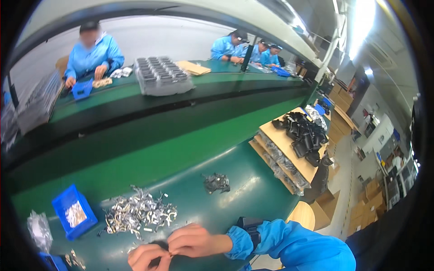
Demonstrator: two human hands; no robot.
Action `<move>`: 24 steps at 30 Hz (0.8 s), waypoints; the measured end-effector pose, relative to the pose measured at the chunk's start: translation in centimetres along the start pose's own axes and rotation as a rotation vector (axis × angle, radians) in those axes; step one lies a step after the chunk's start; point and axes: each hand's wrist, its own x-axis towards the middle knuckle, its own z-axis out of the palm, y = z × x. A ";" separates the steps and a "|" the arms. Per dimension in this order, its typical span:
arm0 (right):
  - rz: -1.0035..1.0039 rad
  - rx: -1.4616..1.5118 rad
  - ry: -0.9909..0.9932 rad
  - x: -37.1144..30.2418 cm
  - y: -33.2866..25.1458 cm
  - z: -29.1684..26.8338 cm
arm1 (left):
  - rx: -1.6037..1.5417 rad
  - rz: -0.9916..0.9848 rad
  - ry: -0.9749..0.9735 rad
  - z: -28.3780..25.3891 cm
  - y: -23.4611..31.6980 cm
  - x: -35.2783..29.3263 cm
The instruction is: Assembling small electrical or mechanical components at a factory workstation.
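Close together at the lower edge are my left hand [147,257] and my right hand [193,240], fingers bent and fingertips meeting. Between them a small dark piece shows, mostly covered by the fingers, so its kind cannot be made out. Both hands look closed in a pinch around it. Just beyond them on the green table lies a loose heap of small silver, white and black parts [138,212], some like short cables. To its left stands a blue bin [90,216] with small pale pieces [75,214] inside. Farther off sits a small cluster of black parts [217,183].
At right, stacked boards [266,135] carry a pile of black plastic parts [304,135]. A clear plastic bag [40,230] and a second blue bin [53,261] lie at left. Across the green divider, several people in blue work beside stacked black trays [162,77].
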 end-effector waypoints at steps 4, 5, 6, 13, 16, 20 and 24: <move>0.024 -0.001 -0.010 -0.1 -0.3 -0.4 | 0.007 -0.043 -0.012 0.4 0.4 0.3; 0.035 -0.005 -0.019 -0.1 -0.3 -0.4 | 0.004 -0.028 -0.020 0.4 0.5 0.2; 0.027 0.002 -0.012 -0.1 -0.2 -0.3 | 0.017 -0.027 -0.001 0.4 0.5 0.2; 0.033 -0.021 0.012 -0.2 0.1 0.1 | -0.017 -0.108 0.075 0.9 0.1 -0.2; 0.030 -0.041 0.037 -0.2 0.3 0.3 | -0.003 -0.090 0.097 0.6 0.0 0.0; 0.059 -0.057 0.025 0.2 0.0 0.1 | 0.043 -0.086 0.094 0.7 0.2 0.2; 0.078 -0.067 0.057 0.3 -0.2 0.0 | 0.027 -0.110 0.090 1.0 0.4 0.5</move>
